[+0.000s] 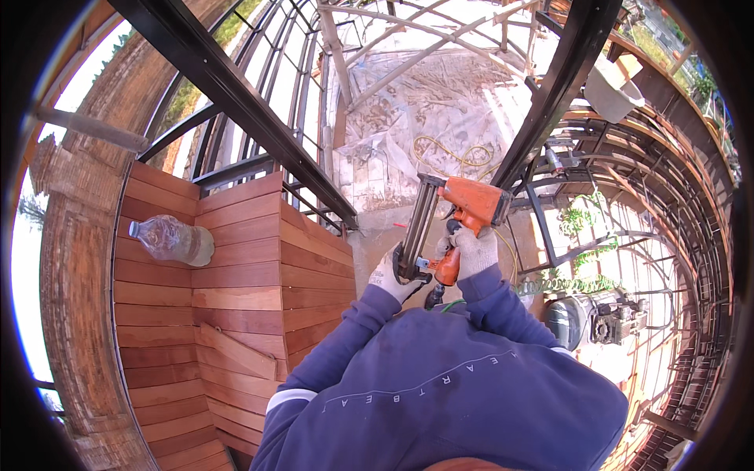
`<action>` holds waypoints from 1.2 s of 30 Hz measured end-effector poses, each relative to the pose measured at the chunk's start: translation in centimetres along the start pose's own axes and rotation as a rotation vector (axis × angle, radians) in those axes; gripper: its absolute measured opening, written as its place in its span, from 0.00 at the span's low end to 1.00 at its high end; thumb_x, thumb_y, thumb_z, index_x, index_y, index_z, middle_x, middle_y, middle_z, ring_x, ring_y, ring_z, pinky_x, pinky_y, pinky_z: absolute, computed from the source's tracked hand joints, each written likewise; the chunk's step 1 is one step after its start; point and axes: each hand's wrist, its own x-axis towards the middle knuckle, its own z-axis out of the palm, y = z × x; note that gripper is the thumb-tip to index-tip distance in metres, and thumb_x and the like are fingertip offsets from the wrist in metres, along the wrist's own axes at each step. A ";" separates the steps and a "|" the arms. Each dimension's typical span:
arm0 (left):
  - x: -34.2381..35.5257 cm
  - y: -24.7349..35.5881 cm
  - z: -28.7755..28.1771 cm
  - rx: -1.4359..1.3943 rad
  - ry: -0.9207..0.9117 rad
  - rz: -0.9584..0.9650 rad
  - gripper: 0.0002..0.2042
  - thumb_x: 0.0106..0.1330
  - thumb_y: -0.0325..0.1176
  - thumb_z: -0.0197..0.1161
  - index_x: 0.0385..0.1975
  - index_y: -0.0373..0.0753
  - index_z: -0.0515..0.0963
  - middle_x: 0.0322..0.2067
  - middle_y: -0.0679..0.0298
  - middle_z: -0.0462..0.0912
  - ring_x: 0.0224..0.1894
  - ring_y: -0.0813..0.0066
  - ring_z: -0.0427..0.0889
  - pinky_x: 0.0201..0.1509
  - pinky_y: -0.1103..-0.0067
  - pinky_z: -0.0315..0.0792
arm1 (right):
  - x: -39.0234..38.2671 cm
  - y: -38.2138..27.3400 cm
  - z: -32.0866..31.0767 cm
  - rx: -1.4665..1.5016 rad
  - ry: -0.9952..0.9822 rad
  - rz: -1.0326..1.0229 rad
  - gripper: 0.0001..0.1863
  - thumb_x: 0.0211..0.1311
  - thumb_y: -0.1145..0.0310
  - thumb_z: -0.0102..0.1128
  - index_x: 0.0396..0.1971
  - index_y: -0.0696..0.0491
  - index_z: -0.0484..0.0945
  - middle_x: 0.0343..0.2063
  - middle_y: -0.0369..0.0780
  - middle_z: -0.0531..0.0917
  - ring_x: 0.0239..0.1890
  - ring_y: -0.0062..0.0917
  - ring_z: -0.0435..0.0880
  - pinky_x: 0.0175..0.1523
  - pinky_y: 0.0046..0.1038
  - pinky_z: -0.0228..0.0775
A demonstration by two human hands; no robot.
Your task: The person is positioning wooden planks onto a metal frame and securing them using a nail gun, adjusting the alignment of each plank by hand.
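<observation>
An orange nail gun [470, 201] with a long dark magazine is held in front of my chest, above the floor. My right hand [477, 253], in a pale work glove, is wrapped round its grip. My left hand [389, 276], gloved alike, is closed on the lower end of the magazine; some of its fingers are hidden behind it. A black fitting [434, 296] hangs from the bottom of the orange handle, close to my sweatshirt.
A wooden plank bench [236, 275] stands at the left, with a plastic bottle [174, 240] and a loose board [236, 350] on it. Black steel beams [236, 102] slant down on both sides. A yellow hose [452, 155] lies on the sheeted floor. A compressor [572, 323] stands at the right.
</observation>
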 end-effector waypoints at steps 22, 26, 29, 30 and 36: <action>34.7 -6.3 -6.4 0.530 -0.856 -0.045 0.32 0.60 0.64 0.61 0.52 0.43 0.79 0.44 0.49 0.85 0.47 0.53 0.85 0.52 0.65 0.75 | 29.5 -1.3 0.9 0.049 0.512 -0.214 0.11 0.60 0.77 0.51 0.43 0.57 0.70 0.30 0.40 0.76 0.24 0.28 0.78 0.30 0.36 0.78; 37.1 -15.1 -10.0 0.536 -0.824 -0.104 0.35 0.60 0.64 0.62 0.57 0.42 0.76 0.45 0.51 0.85 0.49 0.55 0.84 0.55 0.66 0.75 | 33.7 -2.3 4.8 0.246 0.492 -0.206 0.11 0.56 0.79 0.49 0.40 0.58 0.71 0.30 0.40 0.75 0.20 0.27 0.75 0.24 0.36 0.75; 40.9 -19.4 -11.3 0.449 -0.640 -0.292 0.35 0.59 0.63 0.64 0.59 0.42 0.76 0.44 0.54 0.86 0.45 0.59 0.85 0.51 0.70 0.76 | 36.5 -3.5 8.1 -0.053 0.475 -0.251 0.11 0.53 0.83 0.48 0.38 0.59 0.70 0.23 0.40 0.73 0.18 0.27 0.74 0.24 0.33 0.75; 42.3 -20.1 -11.8 0.378 -0.576 -0.368 0.35 0.59 0.62 0.65 0.59 0.42 0.76 0.44 0.55 0.87 0.43 0.60 0.86 0.50 0.71 0.77 | 37.6 -3.0 8.2 0.032 0.419 -0.199 0.11 0.52 0.84 0.48 0.36 0.59 0.70 0.22 0.40 0.74 0.18 0.27 0.75 0.24 0.32 0.75; 52.7 -22.2 -14.4 0.123 -0.117 -0.419 0.21 0.65 0.54 0.65 0.49 0.45 0.83 0.27 0.65 0.85 0.26 0.76 0.81 0.31 0.77 0.74 | 47.3 -2.5 12.0 -0.218 0.230 -0.201 0.06 0.56 0.82 0.50 0.33 0.57 0.70 0.23 0.39 0.74 0.22 0.26 0.76 0.29 0.31 0.75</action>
